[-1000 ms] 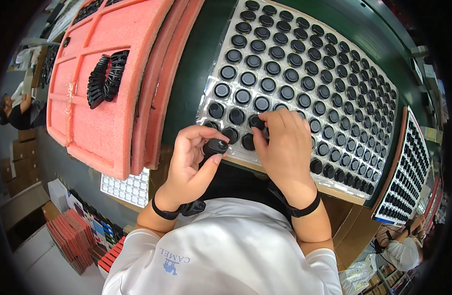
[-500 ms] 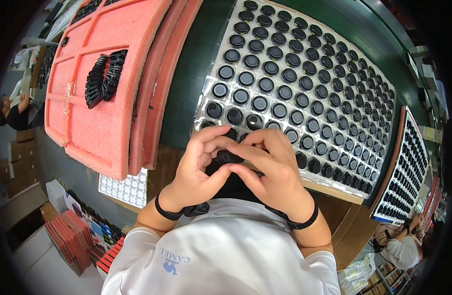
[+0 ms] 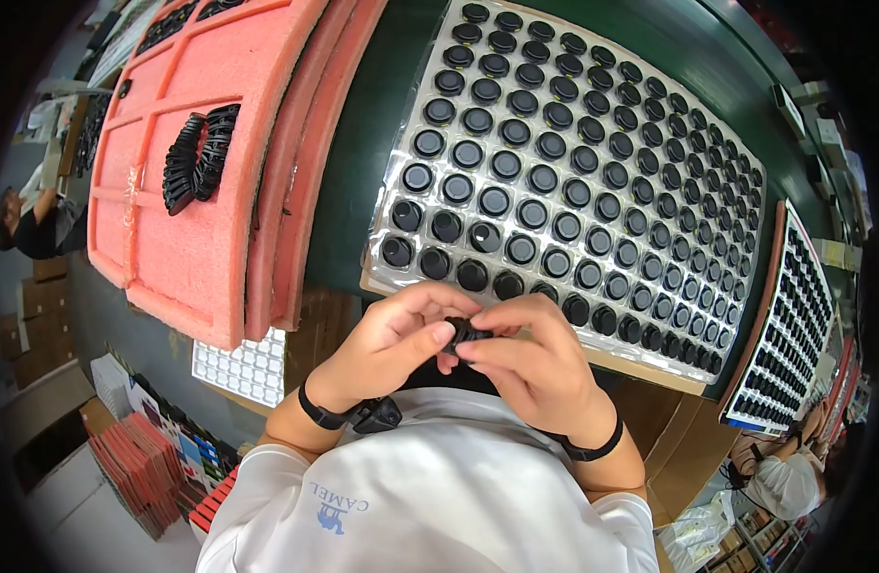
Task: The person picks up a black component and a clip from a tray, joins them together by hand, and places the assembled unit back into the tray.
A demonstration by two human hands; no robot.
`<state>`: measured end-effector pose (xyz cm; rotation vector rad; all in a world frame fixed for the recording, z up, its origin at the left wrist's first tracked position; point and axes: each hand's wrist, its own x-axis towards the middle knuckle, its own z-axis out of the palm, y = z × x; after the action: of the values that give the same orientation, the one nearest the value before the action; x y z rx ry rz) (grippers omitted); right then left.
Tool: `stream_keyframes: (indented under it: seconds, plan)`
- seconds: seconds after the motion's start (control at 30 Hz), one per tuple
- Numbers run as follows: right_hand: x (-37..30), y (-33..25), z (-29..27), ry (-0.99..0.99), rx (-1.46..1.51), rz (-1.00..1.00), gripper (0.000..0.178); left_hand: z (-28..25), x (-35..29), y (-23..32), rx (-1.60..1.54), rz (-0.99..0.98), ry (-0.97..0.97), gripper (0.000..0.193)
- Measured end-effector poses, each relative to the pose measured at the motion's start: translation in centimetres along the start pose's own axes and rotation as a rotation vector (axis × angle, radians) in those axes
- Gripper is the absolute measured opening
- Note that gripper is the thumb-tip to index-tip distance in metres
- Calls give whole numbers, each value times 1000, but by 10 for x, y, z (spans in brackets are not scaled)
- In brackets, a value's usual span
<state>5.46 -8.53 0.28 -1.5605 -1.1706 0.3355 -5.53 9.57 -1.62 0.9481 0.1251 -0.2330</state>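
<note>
**Black part (image 3: 466,334) being pinched between both hands at the tray's near edge**

The part is being held just short of the plastic tray (image 3: 375,260), in front of the body. By the left hand (image 3: 392,346) it is being gripped between thumb and fingers, likely for steadying. By the right hand (image 3: 545,368) its other side is being grasped with the fingertips, probably so it can be turned or worked; exact finger contact is partly hidden. Neither hand is being left free.

Black caps (image 3: 519,248) are being kept in rows by the tray's pockets, seemingly for spacing and easy reach. To the left, a ribbed black loop (image 3: 213,162) is being carried on stacked pink foam (image 3: 191,263), perhaps for cushioning. Farther right, another filled tray (image 3: 760,420) is being kept beside the table.
</note>
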Motion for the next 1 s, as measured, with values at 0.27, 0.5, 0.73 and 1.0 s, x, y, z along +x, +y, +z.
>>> stream_keyframes:
  seconds: [0.27, 0.5, 0.73, 1.0]
  plan:
    - [-3, 1, -2, 99, 144, 201, 29, 17, 12, -10, 332, 369, 127, 34]
    - [2, 8, -10, 134, 169, 305, 26, 7, 9, -10, 248, 267, 149, 33]
    - [21, 25, -17, 152, -479, 145, 24, 5, 7, 3, -78, 151, 244, 28]
    - [22, 23, -15, 85, -587, 129, 22, -7, 10, -7, 92, 326, 175, 30]
